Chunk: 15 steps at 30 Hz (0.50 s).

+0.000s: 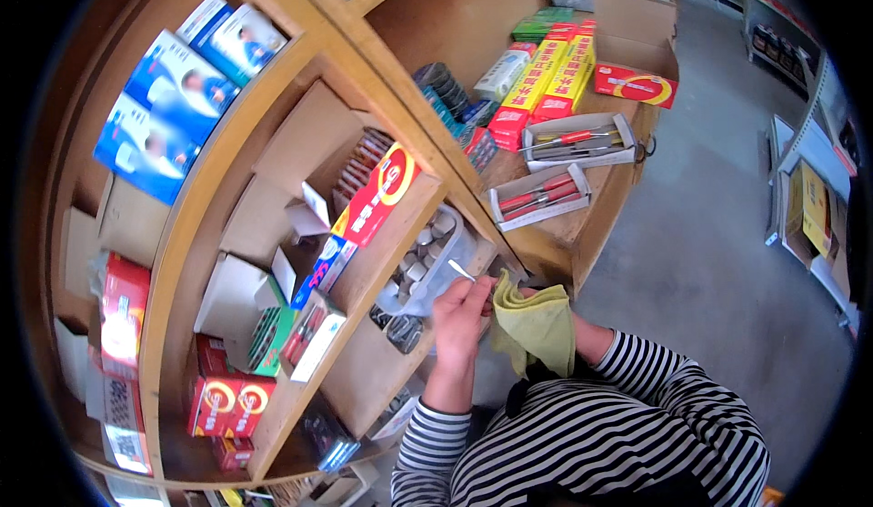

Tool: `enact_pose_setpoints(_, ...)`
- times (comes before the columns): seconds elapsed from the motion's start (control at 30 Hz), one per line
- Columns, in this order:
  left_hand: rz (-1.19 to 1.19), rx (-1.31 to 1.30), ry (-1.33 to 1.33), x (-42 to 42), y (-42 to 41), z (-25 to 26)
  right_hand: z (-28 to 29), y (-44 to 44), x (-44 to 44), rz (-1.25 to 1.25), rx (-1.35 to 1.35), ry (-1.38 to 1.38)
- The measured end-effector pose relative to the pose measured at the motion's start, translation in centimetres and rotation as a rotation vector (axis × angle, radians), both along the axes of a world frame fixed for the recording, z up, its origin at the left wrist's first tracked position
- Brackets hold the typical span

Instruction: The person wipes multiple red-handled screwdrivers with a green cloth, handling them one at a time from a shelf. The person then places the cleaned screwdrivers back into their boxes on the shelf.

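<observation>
My left hand (458, 312) pinches a slim, pale metal tool (462, 270). Its flat tip points up and to the left; the fingers hide the rest, so its exact kind is unclear. Just to the right hangs a yellow-green cloth (535, 323), folded over most of my right hand (527, 292), which grips it. Whether the cloth touches the tool cannot be made out. Beyond the hands, on a shelf, an open white box (540, 197) contains red-handled tools that look like screwdrivers. A second open box (580, 142) behind it holds more slim tools, one with a red handle.
Wooden shelving (300, 364) curves along my left, packed with cartons. A clear plastic bin (450, 261) of small metal-topped pieces sits close beside my left hand. Yellow-and-red boxes (545, 84) lie farther back. Grey floor (689, 234) stretches right towards a metal rack (794, 145).
</observation>
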<state>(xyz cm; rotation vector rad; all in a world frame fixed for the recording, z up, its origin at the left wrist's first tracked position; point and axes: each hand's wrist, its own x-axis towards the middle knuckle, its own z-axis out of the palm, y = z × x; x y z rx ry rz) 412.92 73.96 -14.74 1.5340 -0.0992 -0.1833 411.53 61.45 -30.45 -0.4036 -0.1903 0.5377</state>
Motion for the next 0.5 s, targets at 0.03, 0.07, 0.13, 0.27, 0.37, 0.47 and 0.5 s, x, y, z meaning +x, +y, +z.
enact_pose_setpoints(0.03,0.04,-0.007,-0.002,0.0,-0.4,0.1,1.9,-0.7,-0.4,-0.087,-0.179,-0.132)
enact_pose_setpoints(0.07,0.07,0.003,-0.006,0.1,-0.4,0.0,5.6,-1.8,-1.4,-0.167,-0.36,-0.261)
enact_pose_setpoints(0.13,0.113,-0.022,-0.075,1.5,-1.5,0.9,6.6,-3.2,-1.8,-0.234,-0.427,-0.296)
enact_pose_setpoints(0.27,0.165,-0.082,-0.121,6.0,-3.5,2.3,2.8,-5.6,-2.0,-0.161,-0.137,-0.038)
enact_pose_setpoints(0.37,0.188,-0.22,-0.088,9.4,-6.8,3.2,2.5,-7.2,-2.6,-0.141,-0.053,0.085)
enact_pose_setpoints(0.47,0.168,-0.324,0.02,12.5,-10.9,2.1,1.7,-8.0,-3.3,-0.267,-0.359,-0.017)
enact_pose_setpoints(0.5,0.152,-0.353,0.061,13.7,-12.6,1.1,1.6,-8.3,-3.3,-0.31,-0.393,-0.032)
